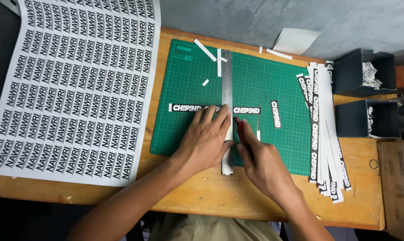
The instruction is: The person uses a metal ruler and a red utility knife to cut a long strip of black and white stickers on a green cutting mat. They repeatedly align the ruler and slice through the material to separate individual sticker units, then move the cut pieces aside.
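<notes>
Firmly, the left hand (208, 134) lies spread flat on the steel ruler (227, 89), pinning it across the sticker strip (246, 110) under its fingertips; the right hand (260, 156) is closed around a red-handled cutter (240, 129) just beside the ruler's edge. Steady downward pressure keeps the cut straight.

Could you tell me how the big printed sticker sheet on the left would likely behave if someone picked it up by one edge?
The printed sheet looks thin and wide, and its top edge already curls up, so it would probably flop and bend. It overhangs the wooden table on the left, so a light push might slide it off. It is likely very light and easy to crease.
</notes>
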